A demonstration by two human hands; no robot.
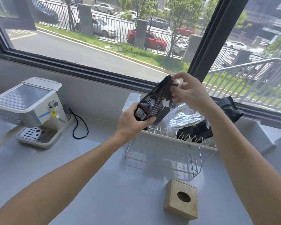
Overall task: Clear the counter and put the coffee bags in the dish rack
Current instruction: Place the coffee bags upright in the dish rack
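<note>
I hold a black coffee bag (154, 103) with white print tilted in the air above the left end of the white wire dish rack (162, 153). My left hand (131, 122) grips its lower end. My right hand (188, 91) pinches its top edge. In the rack's upper tier lie a silver foil bag (183, 119) and a black bag (196, 132). Another black bag (230, 108) sits behind the rack by the window sill, partly hidden by my right forearm.
A white espresso machine (28, 109) stands at the left with its black cord (79, 125) looped on the grey counter (96, 184). A wooden box (182, 198) with a round hole sits in front of the rack. A white container (131, 99) stands behind the rack's left end.
</note>
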